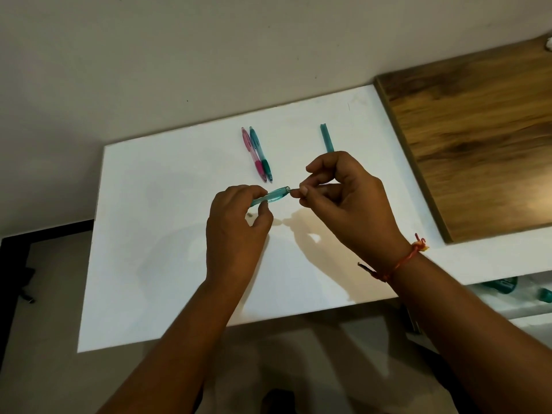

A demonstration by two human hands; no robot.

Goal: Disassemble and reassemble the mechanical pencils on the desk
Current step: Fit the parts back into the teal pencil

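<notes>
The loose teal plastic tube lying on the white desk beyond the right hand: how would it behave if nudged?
The teal plastic tube looks slim and seemingly hollow, so probably light. Lying straight and apparently round on the smooth white desk, it may well roll sideways. It shows no sag, so likely stiff.

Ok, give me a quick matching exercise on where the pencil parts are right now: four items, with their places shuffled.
1. translucent teal barrel piece
2. pink mechanical pencil
3. loose teal plastic tube
4. thin small inner part

A. alone on the white desk, beyond the right hand
B. pinched by the right hand
C. held by the left hand
D. on the desk beside the whole teal pencil

Pairs: 1-C, 2-D, 3-A, 4-B
</notes>
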